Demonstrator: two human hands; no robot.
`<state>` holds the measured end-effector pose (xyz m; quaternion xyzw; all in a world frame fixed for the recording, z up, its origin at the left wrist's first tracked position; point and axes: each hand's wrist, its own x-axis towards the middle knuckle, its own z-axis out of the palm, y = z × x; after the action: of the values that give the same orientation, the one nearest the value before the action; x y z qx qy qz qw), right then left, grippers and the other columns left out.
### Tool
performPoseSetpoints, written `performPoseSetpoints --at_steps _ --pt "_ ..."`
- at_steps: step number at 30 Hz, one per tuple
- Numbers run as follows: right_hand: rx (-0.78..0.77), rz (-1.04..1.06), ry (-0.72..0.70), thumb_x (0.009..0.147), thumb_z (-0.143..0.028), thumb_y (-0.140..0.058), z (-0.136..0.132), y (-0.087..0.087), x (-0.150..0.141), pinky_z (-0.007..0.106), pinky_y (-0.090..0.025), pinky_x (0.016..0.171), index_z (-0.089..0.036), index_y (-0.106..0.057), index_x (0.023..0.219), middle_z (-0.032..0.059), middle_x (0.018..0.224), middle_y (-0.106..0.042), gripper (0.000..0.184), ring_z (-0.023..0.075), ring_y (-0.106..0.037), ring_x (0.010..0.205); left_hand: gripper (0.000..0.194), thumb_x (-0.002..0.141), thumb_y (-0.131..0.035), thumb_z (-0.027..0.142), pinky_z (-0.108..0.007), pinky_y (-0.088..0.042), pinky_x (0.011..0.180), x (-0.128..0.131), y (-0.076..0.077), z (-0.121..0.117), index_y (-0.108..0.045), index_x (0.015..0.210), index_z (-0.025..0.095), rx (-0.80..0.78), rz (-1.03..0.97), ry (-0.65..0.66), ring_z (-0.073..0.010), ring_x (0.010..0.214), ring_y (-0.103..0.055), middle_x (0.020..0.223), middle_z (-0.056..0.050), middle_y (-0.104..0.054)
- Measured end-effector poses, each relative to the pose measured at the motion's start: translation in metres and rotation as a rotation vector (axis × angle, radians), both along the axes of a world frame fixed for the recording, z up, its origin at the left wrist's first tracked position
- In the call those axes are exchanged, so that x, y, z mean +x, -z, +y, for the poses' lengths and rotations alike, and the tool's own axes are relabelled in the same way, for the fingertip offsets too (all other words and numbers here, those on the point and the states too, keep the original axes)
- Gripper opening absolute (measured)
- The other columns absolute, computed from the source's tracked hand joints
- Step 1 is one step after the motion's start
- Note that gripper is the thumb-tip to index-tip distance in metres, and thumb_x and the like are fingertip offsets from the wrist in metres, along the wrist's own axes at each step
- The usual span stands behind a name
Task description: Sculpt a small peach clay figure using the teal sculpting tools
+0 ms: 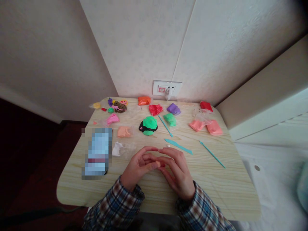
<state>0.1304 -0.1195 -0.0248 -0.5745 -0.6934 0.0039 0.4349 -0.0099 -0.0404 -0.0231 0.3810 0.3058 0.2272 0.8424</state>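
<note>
Nearer us than the green ball point(150, 122), our left hand point(141, 164) pinches a peach clay bit point(158, 163), likely light, soft and best held by its edges, while our right hand point(177, 169) meets it, grip unclear.

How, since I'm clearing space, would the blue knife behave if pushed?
The blue knife would probably slide rather than roll, as it looks broad and lies flat on the table. It looks thin, so it's likely light and perhaps slightly bendy.
</note>
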Motion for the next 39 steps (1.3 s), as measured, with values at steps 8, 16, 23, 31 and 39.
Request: performPoseSetpoints --at_steps 8,16,23,31,39 --pt "0.025 0.025 -0.033 0.088 -0.020 -0.055 0.0004 -0.0006 -0.0015 0.038 -0.052 0.086 -0.018 -0.061 0.109 0.0095 0.104 -0.066 0.021 0.0214 -0.058 0.104 0.046 0.063 -0.082 0.019 -0.024 -0.049 0.070 0.0010 0.0025 0.0009 -0.060 0.103 0.015 -0.035 -0.040 0.004 -0.0129 0.071 -0.066 0.074 0.000 -0.070" --pt "0.030 0.035 0.017 0.087 -0.018 -0.056 0.0003 -0.0052 -0.0007 0.038 -0.053 0.084 -0.017 -0.062 0.108 0.0101 0.104 -0.065 0.022 0.0220 -0.059 0.102 0.050 0.070 -0.077 0.024 -0.025 -0.049 0.073 0.0013 0.0010 -0.0003 -0.058 0.116 0.019 -0.037 -0.092 0.043 -0.0127 0.071 -0.065 0.076 0.001 -0.070" --pt "0.031 0.026 0.015 0.087 -0.016 -0.057 0.0000 -0.0053 -0.0009 0.037 -0.053 0.083 -0.018 -0.063 0.107 0.0093 0.102 -0.066 0.022 0.0211 -0.060 0.100 0.053 0.071 -0.076 0.021 -0.027 -0.049 0.078 0.0004 -0.0015 0.0009 -0.056 0.120 0.016 -0.035 0.033 0.032 -0.0148 0.075 -0.067 0.080 -0.003 -0.074" --pt "0.027 0.008 -0.014 0.088 -0.020 -0.055 -0.0011 -0.0027 -0.0004 0.039 -0.054 0.082 -0.019 -0.061 0.111 0.0096 0.104 -0.066 0.023 0.0224 -0.060 0.101 0.050 0.061 -0.083 0.019 -0.023 -0.047 0.070 0.0022 0.0022 0.0019 -0.062 0.106 0.016 -0.022 -0.003 -0.027 -0.0114 0.066 -0.063 0.069 0.002 -0.068" --pt "0.032 0.021 0.003 0.088 -0.020 -0.056 -0.0010 -0.0048 0.0006 0.037 -0.054 0.083 -0.018 -0.063 0.108 0.0095 0.102 -0.066 0.022 0.0217 -0.059 0.100 0.061 0.068 -0.079 0.025 -0.028 -0.048 0.076 0.0010 0.0020 0.0012 -0.054 0.123 0.018 -0.084 -0.078 0.050 -0.0152 0.075 -0.065 0.076 -0.001 -0.070"
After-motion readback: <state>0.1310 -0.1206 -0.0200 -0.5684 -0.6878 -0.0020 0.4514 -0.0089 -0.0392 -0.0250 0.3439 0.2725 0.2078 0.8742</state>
